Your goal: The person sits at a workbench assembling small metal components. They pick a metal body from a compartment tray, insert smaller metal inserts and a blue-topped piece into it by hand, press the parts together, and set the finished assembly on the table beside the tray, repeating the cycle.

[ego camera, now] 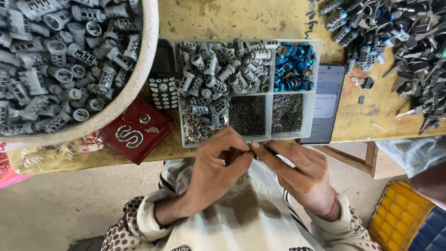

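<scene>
Hands meeting just below near edge of compartment tray (pixel 316 56), fingertips pressed together. Left hand (pixel 214 169) and right hand (pixel 297 169) both pinching small part (pixel 254 145), mostly hidden between fingers, kind not tellable. Tray sitting on yellow worktop (pixel 232 18), holding grey slotted cylinders (pixel 218 69), blue rings (pixel 293 66), fine pins (pixel 248 115). Lying beside tray: keypad phone (pixel 163 88), smartphone (pixel 326 104), red wallet (pixel 134 130). Standing at left: large white bowl (pixel 147 51) of cylinders.

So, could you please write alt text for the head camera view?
The left hand and right hand meet fingertip to fingertip over a tiny part, below a divided tray of grey metal cylinders, blue rings and small pins.
</scene>
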A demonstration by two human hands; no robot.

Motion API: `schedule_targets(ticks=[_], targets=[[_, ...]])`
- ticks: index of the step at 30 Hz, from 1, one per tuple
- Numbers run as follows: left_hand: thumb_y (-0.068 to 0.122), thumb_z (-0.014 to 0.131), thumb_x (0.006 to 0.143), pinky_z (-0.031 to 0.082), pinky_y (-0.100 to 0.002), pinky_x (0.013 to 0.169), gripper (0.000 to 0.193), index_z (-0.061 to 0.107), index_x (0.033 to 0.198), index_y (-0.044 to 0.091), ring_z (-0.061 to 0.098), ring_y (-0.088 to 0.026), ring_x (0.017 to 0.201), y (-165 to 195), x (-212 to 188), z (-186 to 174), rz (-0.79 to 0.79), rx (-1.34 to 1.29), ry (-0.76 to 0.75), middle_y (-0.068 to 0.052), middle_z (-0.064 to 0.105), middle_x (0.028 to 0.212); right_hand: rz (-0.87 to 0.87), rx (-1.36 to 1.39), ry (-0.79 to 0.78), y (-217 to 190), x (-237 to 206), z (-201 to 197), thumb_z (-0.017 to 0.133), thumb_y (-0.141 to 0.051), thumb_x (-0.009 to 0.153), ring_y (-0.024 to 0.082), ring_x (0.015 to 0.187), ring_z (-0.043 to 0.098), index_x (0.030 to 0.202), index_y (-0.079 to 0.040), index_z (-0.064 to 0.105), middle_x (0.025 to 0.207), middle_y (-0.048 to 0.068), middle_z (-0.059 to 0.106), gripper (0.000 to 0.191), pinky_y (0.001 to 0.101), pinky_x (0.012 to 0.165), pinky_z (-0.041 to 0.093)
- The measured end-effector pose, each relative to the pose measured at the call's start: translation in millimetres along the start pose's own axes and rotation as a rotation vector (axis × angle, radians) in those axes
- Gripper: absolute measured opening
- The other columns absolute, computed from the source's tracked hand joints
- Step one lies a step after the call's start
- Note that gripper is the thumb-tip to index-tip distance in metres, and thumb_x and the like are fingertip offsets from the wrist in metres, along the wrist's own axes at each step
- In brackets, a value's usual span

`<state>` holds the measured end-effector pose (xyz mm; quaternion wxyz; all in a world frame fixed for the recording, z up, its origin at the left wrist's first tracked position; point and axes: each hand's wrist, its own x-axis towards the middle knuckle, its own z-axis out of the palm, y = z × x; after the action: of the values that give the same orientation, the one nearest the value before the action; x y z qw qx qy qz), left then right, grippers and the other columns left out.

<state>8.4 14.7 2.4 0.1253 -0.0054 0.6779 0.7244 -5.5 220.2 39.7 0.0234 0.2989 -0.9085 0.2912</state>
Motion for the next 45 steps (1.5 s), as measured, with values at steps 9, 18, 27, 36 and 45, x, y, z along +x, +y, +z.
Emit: schedule_targets(ticks=[9, 18, 27, 36, 45], targets=[[-0.005, 0.078, 0.090, 0.067, -0.025, 0.073, 0.021, 0.073, 0.111, -0.001, 0.080, -0.018, 0.091, 4, -1, -1, 0.232, 0.077, 0.035, -0.015, 0.077, 0.112, 0.418, 0.566, -0.188, 0, 18, -7, 0.082, -0.008, 0.079, 0.020, 0.085, 0.077, 0.123, -0.002, 0.066, 0.102, 0.011, 0.068, 0.047, 0.0266, 0.074, 0.065], [-0.010, 0.077, 0.088, 0.067, -0.027, 0.077, 0.032, 0.070, 0.117, 0.002, 0.079, -0.022, 0.098, -7, 2, 0, 0.552, 0.107, -0.073, -0.018, 0.073, 0.120, 0.465, -0.248, 0.236, 92, 63, 5, 0.082, -0.010, 0.100, 0.026, 0.074, 0.068, 0.107, -0.007, 0.071, 0.099, 0.010, 0.065, 0.014, 0.0373, 0.060, 0.050], [-0.010, 0.078, 0.087, 0.065, -0.031, 0.080, 0.038, 0.069, 0.121, 0.007, 0.075, -0.023, 0.100, -9, 11, -9, 0.605, 0.268, -0.218, -0.011, 0.071, 0.117, 0.272, -0.063, 0.169, 88, 53, -8, 0.075, 0.004, 0.102, 0.025, 0.089, 0.069, 0.117, -0.002, 0.062, 0.113, 0.013, 0.066, 0.020, 0.0344, 0.070, 0.053], [0.005, 0.074, 0.092, 0.062, -0.044, 0.094, 0.026, 0.064, 0.115, 0.003, 0.070, -0.033, 0.117, -13, 11, -20, 0.818, 0.660, -0.318, -0.018, 0.063, 0.131, 0.690, 1.301, -0.133, 29, -42, 18, 0.062, 0.003, 0.102, 0.011, 0.078, 0.064, 0.115, 0.004, 0.065, 0.104, 0.011, 0.065, 0.013, 0.0263, 0.065, 0.055], [0.000, 0.075, 0.087, 0.063, -0.045, 0.089, 0.023, 0.060, 0.105, 0.000, 0.071, -0.034, 0.111, -13, 7, -19, 0.694, 0.481, -0.348, -0.020, 0.070, 0.119, 0.739, 1.530, -0.333, 28, -27, 20, 0.063, -0.003, 0.100, 0.016, 0.080, 0.069, 0.115, -0.004, 0.041, 0.098, 0.008, 0.061, 0.026, 0.0308, 0.070, 0.060]])
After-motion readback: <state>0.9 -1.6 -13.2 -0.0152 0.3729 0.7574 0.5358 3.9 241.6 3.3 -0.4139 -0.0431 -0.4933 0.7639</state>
